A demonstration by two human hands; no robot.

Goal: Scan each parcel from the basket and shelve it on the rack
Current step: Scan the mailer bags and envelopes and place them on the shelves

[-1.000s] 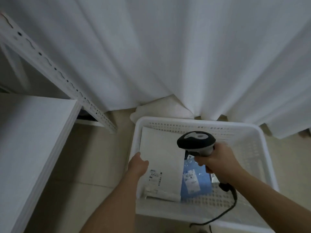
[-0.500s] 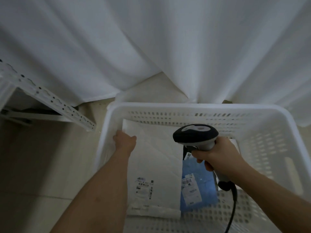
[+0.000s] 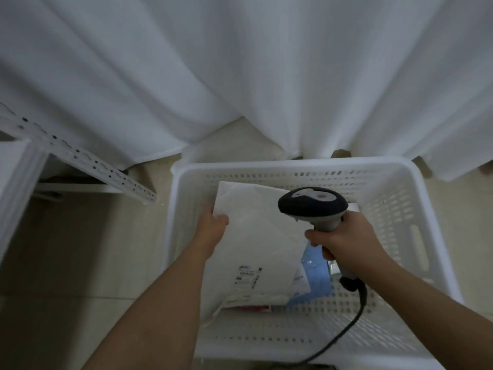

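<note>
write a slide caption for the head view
Left hand grips white parcel in basket; right hand holds scanner.

**White parcel tilted up in the basket**

Your left hand (image 3: 213, 225) now grips the white parcel's (image 3: 256, 236) left edge and has lifted that side, so it slants over the blue parcel (image 3: 316, 276), covering more of it; a red item (image 3: 256, 307) has appeared beneath its near edge

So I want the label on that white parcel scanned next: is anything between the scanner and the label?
Nothing visible blocks it. The left hand grips the white parcel at its far left edge, away from the label. The scanner, held in the right hand, hangs above the parcel inside the basket.
</note>
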